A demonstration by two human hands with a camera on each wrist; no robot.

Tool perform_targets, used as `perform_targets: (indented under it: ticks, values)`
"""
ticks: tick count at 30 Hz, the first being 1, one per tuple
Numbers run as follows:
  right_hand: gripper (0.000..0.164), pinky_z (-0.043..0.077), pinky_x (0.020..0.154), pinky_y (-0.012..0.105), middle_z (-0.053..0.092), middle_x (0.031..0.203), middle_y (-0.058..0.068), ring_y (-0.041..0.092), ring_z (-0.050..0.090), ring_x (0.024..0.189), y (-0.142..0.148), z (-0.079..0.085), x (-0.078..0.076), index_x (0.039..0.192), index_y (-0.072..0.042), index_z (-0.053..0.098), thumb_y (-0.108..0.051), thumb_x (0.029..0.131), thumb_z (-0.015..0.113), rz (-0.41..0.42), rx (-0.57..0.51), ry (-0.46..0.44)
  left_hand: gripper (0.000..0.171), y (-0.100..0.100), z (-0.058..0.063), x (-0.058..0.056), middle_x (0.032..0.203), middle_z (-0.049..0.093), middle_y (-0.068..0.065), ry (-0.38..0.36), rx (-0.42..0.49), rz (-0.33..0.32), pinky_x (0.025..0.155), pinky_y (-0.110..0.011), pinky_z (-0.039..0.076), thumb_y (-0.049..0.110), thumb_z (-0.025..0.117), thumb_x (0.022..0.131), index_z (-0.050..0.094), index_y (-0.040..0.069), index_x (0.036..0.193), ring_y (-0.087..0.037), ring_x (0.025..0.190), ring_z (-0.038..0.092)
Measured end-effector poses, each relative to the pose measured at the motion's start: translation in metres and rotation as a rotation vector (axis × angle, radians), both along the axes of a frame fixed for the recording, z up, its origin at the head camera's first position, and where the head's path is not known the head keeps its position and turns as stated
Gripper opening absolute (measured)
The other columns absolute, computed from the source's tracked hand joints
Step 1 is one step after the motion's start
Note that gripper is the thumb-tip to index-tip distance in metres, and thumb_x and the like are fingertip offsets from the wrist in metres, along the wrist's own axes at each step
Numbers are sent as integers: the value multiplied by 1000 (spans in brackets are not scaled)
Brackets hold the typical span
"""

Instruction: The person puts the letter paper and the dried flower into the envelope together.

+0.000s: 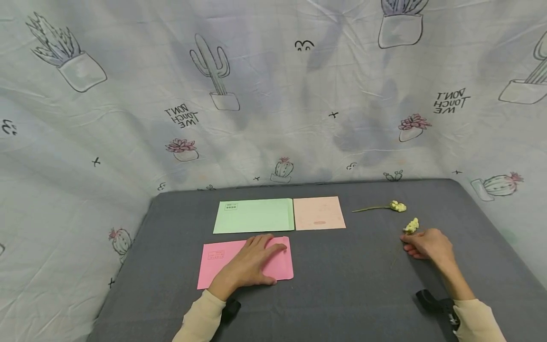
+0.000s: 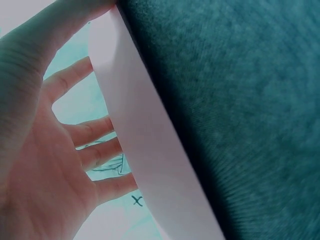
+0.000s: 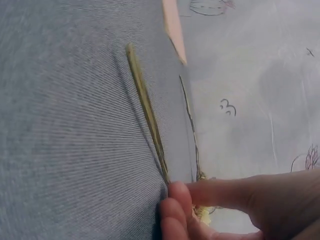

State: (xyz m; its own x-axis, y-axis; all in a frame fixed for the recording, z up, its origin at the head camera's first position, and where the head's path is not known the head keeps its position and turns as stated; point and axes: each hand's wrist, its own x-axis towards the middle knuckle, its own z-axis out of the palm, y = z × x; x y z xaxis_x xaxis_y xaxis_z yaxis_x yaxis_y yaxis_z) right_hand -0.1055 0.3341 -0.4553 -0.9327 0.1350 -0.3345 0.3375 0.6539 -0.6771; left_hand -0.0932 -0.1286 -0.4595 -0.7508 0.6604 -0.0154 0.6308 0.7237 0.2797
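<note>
My left hand [image 1: 256,260] lies over a pink envelope [image 1: 215,261] on the grey table, fingers spread. In the left wrist view its fingertips touch the face of the envelope [image 2: 145,145], and the thumb reaches the edge. On the right side my right hand [image 1: 429,244] pinches a small dried flower with a yellow head [image 1: 412,225] between thumb and fingers. The right wrist view shows its green stem [image 3: 145,102] sticking out past the fingertips, just above the cloth. Another yellow flower [image 1: 398,206] lies behind that hand, its thin stem pointing left.
A light green envelope [image 1: 256,216] and a peach envelope [image 1: 319,213] lie side by side at the back of the grey table [image 1: 333,294]. Behind the table hangs a pale curtain [image 1: 265,128] printed with cacti.
</note>
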Motion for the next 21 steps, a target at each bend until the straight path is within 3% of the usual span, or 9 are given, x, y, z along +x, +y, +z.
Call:
perform_targets:
  ticks: [5,8,12,15,21]
  values:
    - [30,56,56,26,69,66,-5,6,66,58,3,-3,-1,92,6,71,-21,97,59,-38,-239,-49,78,0,0,-1,136,46,-8,-4,0,5,109,-48,32,45,85,70,50,25,138,-24,129,41]
    - [24,57,59,25,71,72,-7,4,68,63,5,-5,0,97,-2,72,-22,99,58,-65,-392,-26,78,1,1,-1,137,46,-8,-14,7,9,109,-48,32,45,85,70,50,25,138,-25,129,40]
    - [14,57,63,24,74,78,-7,5,70,70,4,-6,1,92,-18,73,-23,98,61,-141,-616,-1,78,2,3,-2,136,46,-9,-27,14,12,109,-49,32,44,85,71,51,25,138,-26,129,40]
    - [13,57,65,24,74,82,-6,6,71,73,3,-6,1,88,-23,73,-21,97,63,-189,-758,16,77,2,5,-3,136,46,-9,-36,14,12,109,-49,32,44,85,71,51,25,138,-26,129,40]
    - [22,56,71,22,75,91,-3,7,71,79,-4,-4,-1,95,-20,77,-13,100,57,-169,-1004,39,77,5,8,-4,137,45,-9,-57,9,17,110,-49,31,44,84,72,51,25,138,-27,129,40]
